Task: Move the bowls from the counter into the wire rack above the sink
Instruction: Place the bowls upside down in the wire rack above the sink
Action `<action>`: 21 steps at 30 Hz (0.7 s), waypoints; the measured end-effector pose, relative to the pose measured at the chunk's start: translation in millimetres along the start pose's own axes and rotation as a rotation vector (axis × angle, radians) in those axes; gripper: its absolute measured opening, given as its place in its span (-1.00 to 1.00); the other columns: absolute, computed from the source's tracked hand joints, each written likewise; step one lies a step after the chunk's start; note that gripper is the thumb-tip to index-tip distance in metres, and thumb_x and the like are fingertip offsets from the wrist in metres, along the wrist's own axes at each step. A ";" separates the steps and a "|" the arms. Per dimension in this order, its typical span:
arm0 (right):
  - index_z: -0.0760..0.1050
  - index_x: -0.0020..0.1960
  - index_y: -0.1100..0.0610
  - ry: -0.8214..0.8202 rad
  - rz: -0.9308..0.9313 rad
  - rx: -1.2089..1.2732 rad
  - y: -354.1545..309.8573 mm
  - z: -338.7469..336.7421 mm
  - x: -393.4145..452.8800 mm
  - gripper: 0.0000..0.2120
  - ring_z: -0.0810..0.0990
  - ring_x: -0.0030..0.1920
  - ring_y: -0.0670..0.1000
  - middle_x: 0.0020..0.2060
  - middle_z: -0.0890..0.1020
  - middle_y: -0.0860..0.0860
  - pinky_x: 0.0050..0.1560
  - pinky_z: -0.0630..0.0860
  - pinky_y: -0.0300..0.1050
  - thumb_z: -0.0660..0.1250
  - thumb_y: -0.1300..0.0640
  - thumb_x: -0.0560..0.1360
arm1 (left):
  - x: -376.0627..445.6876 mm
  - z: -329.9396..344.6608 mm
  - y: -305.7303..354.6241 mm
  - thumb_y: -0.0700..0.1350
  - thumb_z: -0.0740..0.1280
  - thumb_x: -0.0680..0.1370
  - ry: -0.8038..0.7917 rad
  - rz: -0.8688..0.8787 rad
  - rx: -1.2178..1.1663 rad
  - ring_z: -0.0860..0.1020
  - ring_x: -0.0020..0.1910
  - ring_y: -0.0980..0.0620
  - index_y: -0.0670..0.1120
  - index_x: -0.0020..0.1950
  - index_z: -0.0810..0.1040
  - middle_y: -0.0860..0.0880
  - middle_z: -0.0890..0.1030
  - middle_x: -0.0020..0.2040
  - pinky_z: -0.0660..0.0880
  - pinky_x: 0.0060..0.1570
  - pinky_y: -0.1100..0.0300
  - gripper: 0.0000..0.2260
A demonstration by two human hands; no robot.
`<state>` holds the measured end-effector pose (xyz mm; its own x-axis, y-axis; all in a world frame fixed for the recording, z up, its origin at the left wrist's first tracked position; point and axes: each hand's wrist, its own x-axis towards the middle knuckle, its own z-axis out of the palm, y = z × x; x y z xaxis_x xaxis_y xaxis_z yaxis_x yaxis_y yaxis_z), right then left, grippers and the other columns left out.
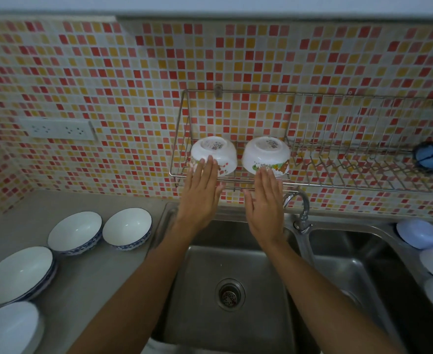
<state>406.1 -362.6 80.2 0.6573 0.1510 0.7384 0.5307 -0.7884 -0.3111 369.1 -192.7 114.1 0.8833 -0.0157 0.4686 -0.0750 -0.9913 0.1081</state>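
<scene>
Two white bowls sit upside down, side by side, at the left end of the wire rack (235, 186) fixed to the mosaic tile wall above the sink (235, 264). The left bowl (214, 153) has a round sticker on its upturned base and small red and green prints near its rim. The right bowl (266, 155) has the same kind of sticker and a band of green, orange and brown cartoon figures along its rim. The left hand (200, 195) lies flat, its grip spread, fingertips touching the near side of the left bowl. The right hand (265, 200) is also flat and spread, fingertips at the rim of the right bowl. On the desk at the left, four more bowls stand upright: two white ones with blue patterned outsides (100, 232) farther back, and two larger white ones (17, 274) nearer.
</scene>
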 end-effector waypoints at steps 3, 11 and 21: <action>-0.01 0.56 0.19 -0.106 0.069 0.070 -19.0 3.3 -23.6 -0.41 -0.06 0.57 0.08 0.56 0.03 0.10 0.52 0.09 0.11 0.05 -0.06 0.65 | -23.9 3.7 -13.7 0.04 -0.12 0.66 -0.017 -0.017 -0.043 -0.21 0.54 -0.01 -0.10 0.55 -0.14 -0.05 -0.14 0.57 -0.14 0.52 -0.02 -0.50; 0.18 0.53 0.06 -0.642 -0.039 0.258 -142.6 69.6 -117.7 -0.44 0.17 0.52 0.13 0.53 0.16 0.09 0.51 0.01 0.11 0.09 -0.15 0.59 | -149.4 -19.8 -120.7 0.04 -0.15 0.64 -0.091 -0.335 -0.059 -0.25 0.49 0.01 -0.11 0.54 -0.11 -0.02 -0.15 0.53 -0.27 0.47 0.07 -0.51; 0.21 0.49 0.12 -1.313 0.116 0.480 -354.0 130.2 -180.0 -0.39 0.42 0.36 0.16 0.38 0.44 0.16 0.29 0.38 -0.04 0.25 -0.13 0.55 | -353.6 -81.5 -281.1 -0.19 0.18 0.61 0.056 -1.160 -0.084 0.13 0.49 -0.25 -0.24 0.46 0.24 -0.27 0.19 0.50 0.11 0.46 -0.06 -0.57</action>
<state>169.6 -33.0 -20.5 0.5825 0.7502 -0.3130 0.3930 -0.5970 -0.6994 40.2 102.2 -10.5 0.4206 0.9029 0.0885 0.7322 -0.3955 0.5546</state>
